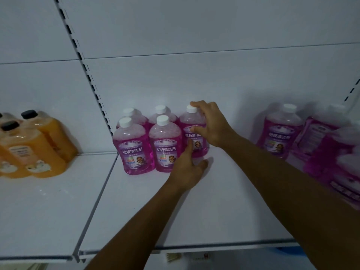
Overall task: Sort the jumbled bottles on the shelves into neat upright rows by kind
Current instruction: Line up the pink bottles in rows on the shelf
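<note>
Right hand (212, 125) at frame centre wraps the upper body of a pink bottle (194, 133), fingers curled round its shoulder, index tip up on the white cap (191, 109), thumb across the label top. Left hand (188, 170) comes up from lower centre, fingertips pressed against the same bottle's lower front; thumb spread out to the right, low over the shelf (224, 201). Whether the left fingers curl round the bottle or just push flat, cannot tell. Bottle is upright, base on the shelf as far as shows; its lower part is hidden behind the left hand.

Just left of it, touching or nearly, a block of four more pink bottles (148, 141) with white caps, two in front, two behind, all upright. Back pair mostly hidden by the front pair, only caps and shoulders show.

Right side of frame: more pink bottles (280, 137), one upright and label forward, the rest jumbled, tilted or lying, blurred and cut off by the right edge; count unclear. Right forearm crosses in front of the lower ones.

Left edge: orange bottles (39, 145) with dark caps on the neighbouring shelf panel, blurred, partly cut off by the frame. Labels unreadable.

White back wall with a slotted upright (85, 71) running from top left down to behind the pink block. Below the shelf lip, small items too dark to make out.
</note>
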